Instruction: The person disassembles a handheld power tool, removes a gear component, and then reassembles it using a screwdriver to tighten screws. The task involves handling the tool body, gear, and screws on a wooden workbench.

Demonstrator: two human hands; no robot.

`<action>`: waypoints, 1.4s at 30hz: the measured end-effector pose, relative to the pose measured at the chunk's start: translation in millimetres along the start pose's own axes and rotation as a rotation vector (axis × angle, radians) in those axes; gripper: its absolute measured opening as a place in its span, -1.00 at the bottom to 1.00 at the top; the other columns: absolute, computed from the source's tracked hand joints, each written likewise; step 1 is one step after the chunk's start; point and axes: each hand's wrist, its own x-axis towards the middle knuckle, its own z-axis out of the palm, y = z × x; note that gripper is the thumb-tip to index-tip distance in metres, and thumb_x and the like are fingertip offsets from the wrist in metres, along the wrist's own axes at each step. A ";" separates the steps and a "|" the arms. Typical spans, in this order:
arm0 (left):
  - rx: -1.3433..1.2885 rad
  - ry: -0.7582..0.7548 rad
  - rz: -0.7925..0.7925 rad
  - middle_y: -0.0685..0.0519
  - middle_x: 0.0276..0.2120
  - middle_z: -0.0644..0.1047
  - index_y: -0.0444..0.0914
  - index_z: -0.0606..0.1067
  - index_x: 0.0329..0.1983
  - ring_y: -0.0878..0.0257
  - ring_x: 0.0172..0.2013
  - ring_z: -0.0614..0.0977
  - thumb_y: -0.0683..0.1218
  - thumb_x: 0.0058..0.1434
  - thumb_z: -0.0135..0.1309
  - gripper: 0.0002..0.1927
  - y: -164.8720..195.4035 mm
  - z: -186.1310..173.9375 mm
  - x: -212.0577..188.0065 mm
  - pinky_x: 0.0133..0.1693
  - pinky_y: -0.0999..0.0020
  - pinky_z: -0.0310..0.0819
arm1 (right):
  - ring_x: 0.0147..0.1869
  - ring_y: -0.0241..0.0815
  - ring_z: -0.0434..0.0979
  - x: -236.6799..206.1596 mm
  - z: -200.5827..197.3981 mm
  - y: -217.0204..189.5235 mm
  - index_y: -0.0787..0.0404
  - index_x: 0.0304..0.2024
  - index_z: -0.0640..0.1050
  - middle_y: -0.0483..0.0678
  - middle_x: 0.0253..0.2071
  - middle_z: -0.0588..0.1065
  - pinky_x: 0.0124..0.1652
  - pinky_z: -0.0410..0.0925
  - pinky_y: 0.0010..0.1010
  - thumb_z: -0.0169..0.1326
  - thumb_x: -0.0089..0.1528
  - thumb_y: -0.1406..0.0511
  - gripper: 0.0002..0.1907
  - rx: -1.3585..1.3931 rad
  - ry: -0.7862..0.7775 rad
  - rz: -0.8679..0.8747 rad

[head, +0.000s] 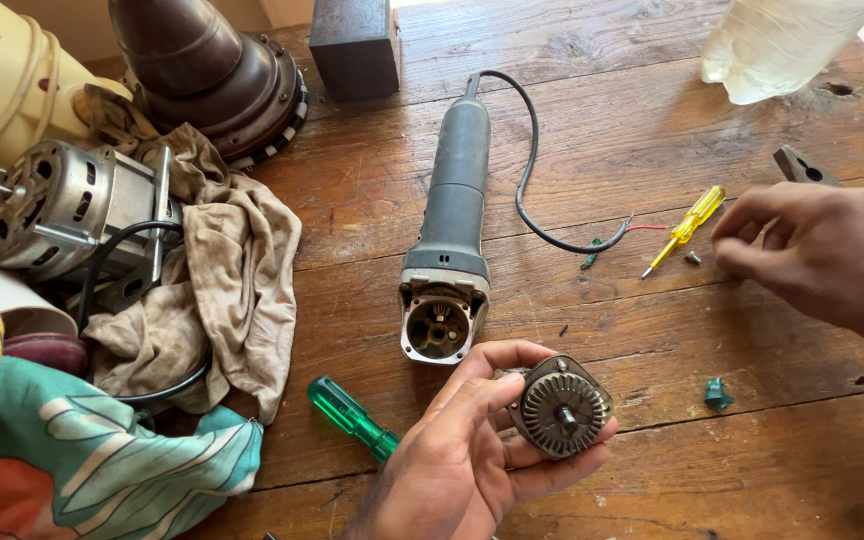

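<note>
- Low in the middle of the frame, the left hand (pixel 462 450) holds a round metal gear housing (pixel 561 406), with the thumb over its upper edge and the fingers curled beneath it; the toothed gear and short shaft face up toward the camera.
- Just above that hand, a grey angle grinder body (pixel 449 235) lies on the wooden table (pixel 652 150) with its open front end toward the person, apart from the housing.
- A black cord (pixel 526 170) loops from the grinder's far end to the right and ends in bare coloured wires.
- At the right edge, the right hand (pixel 817 255) hovers with thumb and fingertips drawn close together; whether it pinches anything cannot be told.
- Just left of that hand lie a small yellow screwdriver (pixel 685 228) and a small screw (pixel 693 258).
- A green-handled screwdriver (pixel 352 417) lies just left of the left hand.
- A small green plastic piece (pixel 718 395) sits to the right of the housing.
- At the left, a beige rag (pixel 217 290) lies under an electric motor (pixel 57 205).
- A clear plastic bottle (pixel 782 40) lies at the upper right.
</note>
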 end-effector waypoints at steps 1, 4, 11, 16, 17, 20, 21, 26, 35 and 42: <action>0.002 -0.013 0.018 -0.22 0.01 0.54 -0.22 0.32 0.15 -0.11 0.02 0.66 -0.07 0.36 -0.18 -0.68 -0.3 0.5 -0.6 0.07 -0.09 0.63 | -0.32 -0.26 0.66 -3.1 -3.6 0.3 0.14 -0.10 0.69 -0.05 -0.29 0.65 -0.26 0.58 -0.37 0.26 0.27 0.22 -0.81 0.173 0.064 -0.014; -0.008 -0.051 0.069 -0.22 0.02 0.54 -0.23 0.32 0.16 -0.11 0.05 0.65 -0.08 0.36 -0.17 -0.67 0.9 1.8 -1.4 0.10 -0.11 0.61 | -0.33 -0.23 0.61 -16.8 -12.3 1.6 0.26 -0.15 0.65 0.02 -0.34 0.62 -0.31 0.57 -0.34 0.25 0.30 0.23 -0.79 0.567 0.075 -0.171; -0.043 -0.060 0.174 -0.14 0.04 0.55 -0.21 0.32 0.16 -0.11 0.07 0.64 -0.06 0.37 -0.15 -0.67 4.6 1.5 -3.2 0.16 -0.15 0.58 | -0.45 -0.22 0.59 -46.0 31.2 -40.6 0.37 -0.11 0.64 0.03 -0.48 0.63 -0.48 0.46 -0.39 0.32 0.21 0.27 -0.70 1.188 -0.473 -0.117; -0.048 -0.042 0.181 -0.11 0.05 0.54 -0.19 0.32 0.18 -0.06 0.08 0.63 -0.05 0.37 -0.12 -0.67 3.2 -2.3 -0.1 0.17 -0.18 0.56 | -0.47 -0.37 0.37 -54.6 35.0 -60.5 0.34 -0.17 0.63 -0.16 -0.56 0.47 -0.52 0.19 -0.53 0.31 0.14 0.22 -0.66 1.361 -0.624 -0.032; -0.056 -0.041 0.187 -0.11 0.05 0.54 -0.19 0.32 0.18 -0.06 0.08 0.64 -0.05 0.37 -0.12 -0.66 2.5 -2.9 0.3 0.18 -0.19 0.56 | -0.48 -0.39 0.33 -56.2 33.4 -61.8 0.34 -0.20 0.65 -0.19 -0.57 0.44 -0.52 0.16 -0.55 0.30 0.10 0.20 -0.66 1.385 -0.641 0.005; -0.080 -0.031 0.190 -0.12 0.04 0.55 -0.18 0.32 0.17 -0.08 0.07 0.64 -0.05 0.36 -0.12 -0.66 1.9 -3.9 1.2 0.17 -0.20 0.56 | -0.39 -0.35 0.35 -57.9 32.9 -62.6 0.34 -0.08 0.59 -0.16 -0.47 0.47 -0.45 0.19 -0.53 0.33 0.23 0.23 -0.66 1.444 -0.673 -0.060; -0.088 -0.025 0.188 -0.12 0.04 0.55 -0.18 0.32 0.16 -0.08 0.07 0.65 -0.04 0.35 -0.12 -0.66 1.6 -3.9 0.7 0.16 -0.19 0.56 | -0.38 -0.35 0.36 -58.4 34.3 -61.9 0.34 -0.08 0.59 -0.16 -0.46 0.48 -0.45 0.20 -0.53 0.33 0.24 0.23 -0.66 1.446 -0.678 -0.064; -0.082 -0.021 0.190 -0.13 0.05 0.54 -0.19 0.32 0.16 -0.08 0.07 0.65 -0.05 0.36 -0.13 -0.67 2.1 -2.5 0.3 0.17 -0.19 0.56 | -0.36 -0.35 0.37 -57.7 41.7 -56.5 0.39 -0.04 0.64 -0.16 -0.40 0.51 -0.42 0.23 -0.52 0.32 0.26 0.24 -0.66 1.485 -0.694 -0.086; -0.066 -0.014 0.206 -0.15 0.05 0.51 -0.22 0.31 0.18 -0.06 0.06 0.64 -0.07 0.36 -0.17 -0.66 3.3 2.4 0.1 0.16 -0.14 0.58 | -0.41 -0.39 0.36 -56.5 33.8 -61.5 0.35 -0.18 0.63 -0.18 -0.45 0.51 -0.45 0.27 -0.53 0.25 0.14 0.24 -0.69 1.428 -0.637 -0.032; -0.099 -0.055 0.276 -0.20 0.08 0.51 -0.22 0.26 0.20 -0.14 0.12 0.61 -0.08 0.38 -0.18 -0.66 5.3 7.4 -2.7 0.19 -0.07 0.56 | -0.30 -0.27 0.48 -48.2 32.7 -52.4 0.39 -0.08 0.58 -0.03 -0.36 0.52 -0.35 0.42 -0.43 0.21 0.33 0.30 -0.76 1.285 -0.398 -0.215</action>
